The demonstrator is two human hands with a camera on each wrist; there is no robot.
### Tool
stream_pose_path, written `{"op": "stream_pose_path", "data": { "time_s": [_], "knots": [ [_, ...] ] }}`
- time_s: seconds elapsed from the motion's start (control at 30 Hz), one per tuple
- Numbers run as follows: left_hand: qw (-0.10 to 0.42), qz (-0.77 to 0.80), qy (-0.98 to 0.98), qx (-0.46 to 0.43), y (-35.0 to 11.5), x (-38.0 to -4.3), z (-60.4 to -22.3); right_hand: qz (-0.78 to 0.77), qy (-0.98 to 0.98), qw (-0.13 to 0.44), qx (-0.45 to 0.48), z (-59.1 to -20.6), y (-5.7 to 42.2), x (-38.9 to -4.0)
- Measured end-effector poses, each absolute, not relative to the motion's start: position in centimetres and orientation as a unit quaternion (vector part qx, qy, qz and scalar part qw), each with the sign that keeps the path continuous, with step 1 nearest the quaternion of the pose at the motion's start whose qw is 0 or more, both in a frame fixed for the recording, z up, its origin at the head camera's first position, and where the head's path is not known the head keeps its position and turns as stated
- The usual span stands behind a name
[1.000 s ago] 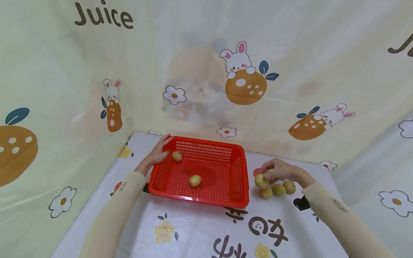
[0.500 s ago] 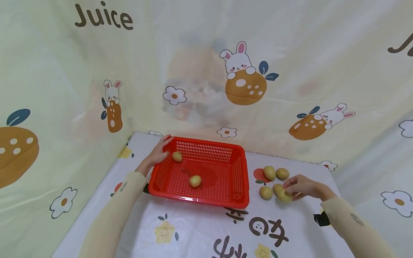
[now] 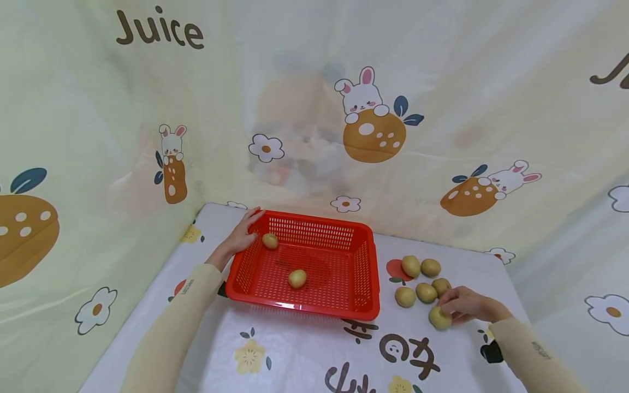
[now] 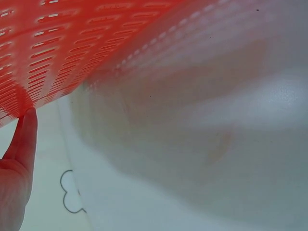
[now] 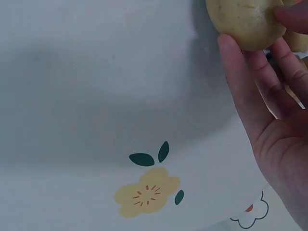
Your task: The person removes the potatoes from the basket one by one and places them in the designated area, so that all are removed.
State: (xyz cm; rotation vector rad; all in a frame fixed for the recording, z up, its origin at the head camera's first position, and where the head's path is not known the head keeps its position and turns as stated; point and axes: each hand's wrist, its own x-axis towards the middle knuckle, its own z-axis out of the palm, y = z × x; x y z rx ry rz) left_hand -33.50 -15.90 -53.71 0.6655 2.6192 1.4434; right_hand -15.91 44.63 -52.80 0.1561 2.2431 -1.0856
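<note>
My left hand (image 3: 242,236) grips the left rim of a red plastic basket (image 3: 304,307), its thumb over the edge. In the left wrist view, fingers of that hand (image 4: 21,154) touch the basket's slotted side (image 4: 72,53). Two potatoes lie inside, one potato (image 3: 270,241) near the back left corner and another potato (image 3: 297,279) near the middle. To the right of the basket, my right hand (image 3: 469,304) pinches a potato (image 3: 439,319) between thumb and fingers, low over the tabletop. The right wrist view shows this potato (image 5: 245,24) at the top, between the thumb and fingertips.
Several more potatoes lie beyond the right hand, among them one potato (image 3: 405,297) nearest the basket and another potato (image 3: 431,267) toward the back. A white printed cloth (image 3: 295,349) covers the table. Cream curtains (image 3: 295,98) rise at the back and sides.
My right hand has moved away from the basket, rightward and toward the near side, pinching a potato in each frame. The left hand and the basket have stayed put.
</note>
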Motion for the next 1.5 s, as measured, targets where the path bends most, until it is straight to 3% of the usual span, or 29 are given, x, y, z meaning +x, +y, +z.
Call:
{"op": "stream_pose_path", "data": {
  "time_s": [0.27,0.53,0.87,1.07,1.5],
  "knots": [
    [0.039,0.476,0.850,0.224,-15.9,-33.6,-53.5,-0.418,0.839,0.339,0.083,-51.8,44.4,-16.2],
    [0.044,0.481,0.849,0.212,-16.0,-33.8,-53.3,-0.358,0.874,0.313,0.096,-50.2,42.6,-17.9],
    [0.042,0.476,0.851,0.218,-16.2,-34.0,-52.5,-0.197,0.935,0.295,-0.022,-45.3,38.2,-20.8],
    [0.039,0.471,0.853,0.222,-16.1,-34.2,-52.6,-0.278,0.912,0.293,-0.077,-43.1,34.6,-22.8],
    [0.039,0.472,0.852,0.223,-16.0,-33.7,-53.7,-0.378,0.867,0.312,-0.089,-40.7,25.1,-25.6]
  ]
}}
